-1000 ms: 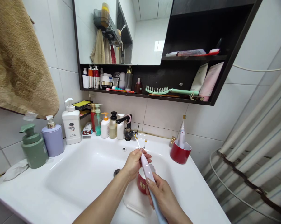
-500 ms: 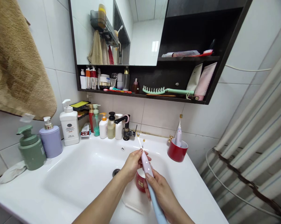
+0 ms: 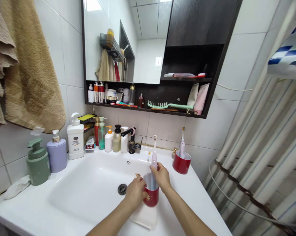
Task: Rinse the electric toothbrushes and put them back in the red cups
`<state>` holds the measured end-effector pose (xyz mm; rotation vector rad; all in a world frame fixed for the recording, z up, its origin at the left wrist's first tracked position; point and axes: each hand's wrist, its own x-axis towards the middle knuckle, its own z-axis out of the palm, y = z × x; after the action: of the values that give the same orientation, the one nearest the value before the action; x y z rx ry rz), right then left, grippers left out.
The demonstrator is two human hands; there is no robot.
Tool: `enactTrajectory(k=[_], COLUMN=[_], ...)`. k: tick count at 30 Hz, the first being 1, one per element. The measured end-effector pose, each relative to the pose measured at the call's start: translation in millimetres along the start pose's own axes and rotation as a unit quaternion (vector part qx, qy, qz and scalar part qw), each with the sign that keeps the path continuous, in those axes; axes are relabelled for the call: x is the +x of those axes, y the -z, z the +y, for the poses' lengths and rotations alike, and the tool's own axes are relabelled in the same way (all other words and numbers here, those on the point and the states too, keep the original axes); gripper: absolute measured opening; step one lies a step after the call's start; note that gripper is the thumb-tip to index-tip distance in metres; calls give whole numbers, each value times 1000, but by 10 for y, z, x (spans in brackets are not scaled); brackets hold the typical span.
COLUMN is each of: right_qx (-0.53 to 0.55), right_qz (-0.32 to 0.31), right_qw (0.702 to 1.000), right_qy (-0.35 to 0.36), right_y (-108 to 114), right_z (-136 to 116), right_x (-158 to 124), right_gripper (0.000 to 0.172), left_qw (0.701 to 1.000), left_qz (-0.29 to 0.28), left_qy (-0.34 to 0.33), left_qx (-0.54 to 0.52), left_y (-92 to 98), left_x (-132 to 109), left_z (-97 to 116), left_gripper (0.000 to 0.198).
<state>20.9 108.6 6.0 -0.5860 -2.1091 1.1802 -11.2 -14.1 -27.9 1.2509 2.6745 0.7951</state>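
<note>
A pink and pale blue electric toothbrush [image 3: 154, 159] stands upright with its lower end inside a red mug [image 3: 152, 199]. My right hand [image 3: 162, 177] pinches its handle just above the rim. My left hand [image 3: 136, 190] is closed on the left side of the mug, near the gold handle. Under the mug lies a white tray or lid [image 3: 146, 216] at the basin's near right side. Behind the toothbrush, a small piece with a yellow-brown tip, perhaps a brush head [image 3: 148, 156], is on the sink's back ledge.
Another red mug [image 3: 181, 165] holds a second electric toothbrush [image 3: 182, 146] on the right rear ledge. A black faucet [image 3: 131, 141] rises behind the white basin [image 3: 88, 186]. Pump bottles [image 3: 75, 137] line the left and back. A mirror cabinet [image 3: 187, 29] overhangs.
The toothbrush has gone from tilted in both hands to upright inside the mug, held by my right hand. My left hand has left the toothbrush and taken hold of the mug.
</note>
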Motion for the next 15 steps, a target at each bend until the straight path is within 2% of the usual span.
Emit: enactTrajectory(k=[3, 6, 11, 15], right_qx=[-79, -146, -231, -271], right_qz=[-9, -19, -34, -24], right_qw=[997, 989, 972, 962], right_qy=[10, 9, -15, -35], right_y=[-14, 38, 250, 418], right_z=[79, 95, 32, 4], right_x=[-46, 22, 420, 804], right_gripper=[19, 23, 25, 24], left_qw=[1000, 999, 994, 993], left_qz=[5, 18, 50, 63], left_qy=[-12, -28, -67, -67], left_qx=[18, 36, 70, 80], left_y=[-28, 32, 205, 231], left_x=[58, 168, 554, 946], left_z=[57, 147, 405, 610], left_gripper=[19, 19, 19, 20])
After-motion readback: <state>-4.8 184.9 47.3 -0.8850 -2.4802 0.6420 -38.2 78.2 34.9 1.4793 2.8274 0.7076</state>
